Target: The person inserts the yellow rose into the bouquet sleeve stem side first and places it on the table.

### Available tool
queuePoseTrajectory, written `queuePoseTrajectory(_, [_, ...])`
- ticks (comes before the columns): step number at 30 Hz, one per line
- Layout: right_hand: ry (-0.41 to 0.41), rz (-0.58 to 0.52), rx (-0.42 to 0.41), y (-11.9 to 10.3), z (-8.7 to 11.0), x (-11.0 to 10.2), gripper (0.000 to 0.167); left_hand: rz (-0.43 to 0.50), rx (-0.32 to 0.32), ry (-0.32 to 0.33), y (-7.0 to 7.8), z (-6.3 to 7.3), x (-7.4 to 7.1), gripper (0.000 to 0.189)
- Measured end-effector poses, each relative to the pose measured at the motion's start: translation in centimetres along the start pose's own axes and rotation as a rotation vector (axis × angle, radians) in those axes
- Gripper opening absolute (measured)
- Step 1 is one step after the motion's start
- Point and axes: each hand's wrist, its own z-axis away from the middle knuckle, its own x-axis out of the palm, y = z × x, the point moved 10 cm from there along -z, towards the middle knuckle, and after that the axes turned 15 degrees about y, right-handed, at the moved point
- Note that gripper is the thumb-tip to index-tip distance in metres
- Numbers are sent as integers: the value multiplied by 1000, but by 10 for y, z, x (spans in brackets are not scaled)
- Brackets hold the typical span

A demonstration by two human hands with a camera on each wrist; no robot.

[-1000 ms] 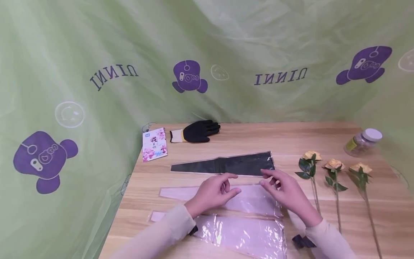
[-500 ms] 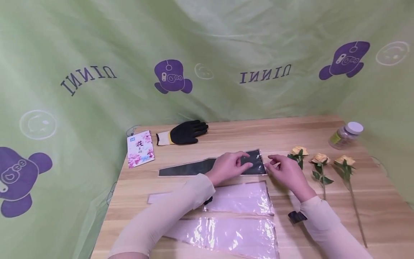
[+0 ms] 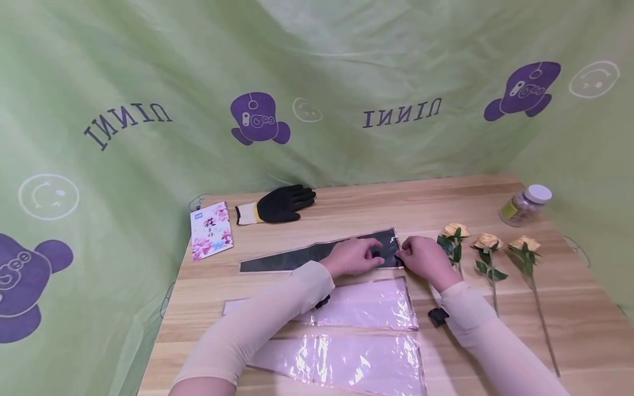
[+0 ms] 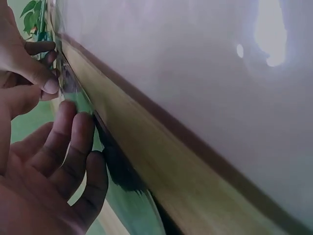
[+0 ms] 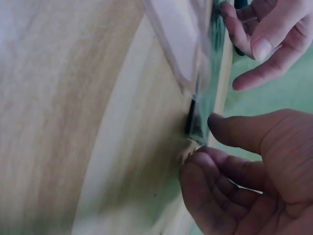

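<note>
A tapered black flower sleeve (image 3: 292, 256) with a clear border lies flat on the wooden table, its wide end to the right. My left hand (image 3: 353, 257) is over that wide half, fingers loosely bent and thumb apart; the left wrist view shows its fingertips (image 4: 83, 120) right at the sleeve's surface. At the sleeve's right edge is my right hand (image 3: 427, 258). In the right wrist view its thumb (image 5: 234, 131) and bent fingers stand apart on either side of the edge. Two pale pink sleeves (image 3: 369, 302) lie nearer, partly covered by the left arm.
Several yellow roses (image 3: 487, 242) with long stems lie on the right. Behind them stands a white-lidded jar (image 3: 525, 205). A black glove (image 3: 284, 203) and a floral-printed booklet (image 3: 211, 231) lie at the back left. Green curtain (image 3: 346, 60) surrounds the table (image 3: 396, 201).
Both hands have moved from over the pink sleeves to the black sleeve. The right hand came left to its edge in the last half second. The view has shifted.
</note>
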Motion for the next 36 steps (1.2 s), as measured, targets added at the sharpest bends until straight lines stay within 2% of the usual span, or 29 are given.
queuePoseTrajectory(3, [23, -5, 7, 1, -2, 0, 14, 15, -6, -23, -2, 1, 3, 48])
queuePoseTrajectory(7, [61, -35, -22, -3, -2, -2, 8, 23, -3, -26, -4, 1, 4, 50])
queuePoseTrajectory(13, [72, -145, -44, -12, -1, -7, 15, 0, 9, -19, -6, -1, 6, 51])
queuePoseTrajectory(17, [68, -169, -43, -16, -2, -7, 19, 16, -3, -7, -9, -2, 7, 47])
queuePoseTrajectory(19, [76, -164, -48, -18, -2, -8, 16, 54, -21, 23, -12, -3, 6, 42])
queuePoseTrajectory(21, [87, -160, -55, -20, -1, -9, 13, 119, -56, 84, -16, -5, 2, 33])
queuePoseTrajectory(25, [116, -163, -88, -24, 0, -10, 9, 223, -88, 287, -19, -10, -15, 19])
queuePoseTrajectory(28, [132, -162, -124, -28, 1, -11, 7, 285, -88, 400, -18, -12, -25, 19])
queuePoseTrajectory(31, [138, -156, -145, -31, 1, -11, 5, 333, -88, 422, -17, -14, -27, 22])
queuePoseTrajectory(36, [134, -153, -168, -34, 4, -10, 5, 372, -94, 387, -16, -15, -21, 27])
